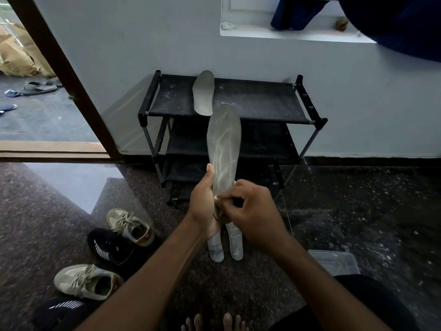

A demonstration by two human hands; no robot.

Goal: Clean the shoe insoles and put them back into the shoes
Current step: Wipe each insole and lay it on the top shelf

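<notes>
The left hand [202, 201] grips a grey insole [224, 139] upright; the curled right hand [253, 211] touches its lower part.

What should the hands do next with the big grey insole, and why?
Probably move the right hand up the insole that the left hand holds upright: it sits low, near the lower end, and pale streaks show higher up.

The left hand [202, 206] and right hand [255, 211] are bare, arms too. Black cloth [358, 304] covers the leg at five o'clock. Bare toes [212, 323] at six o'clock.
</notes>
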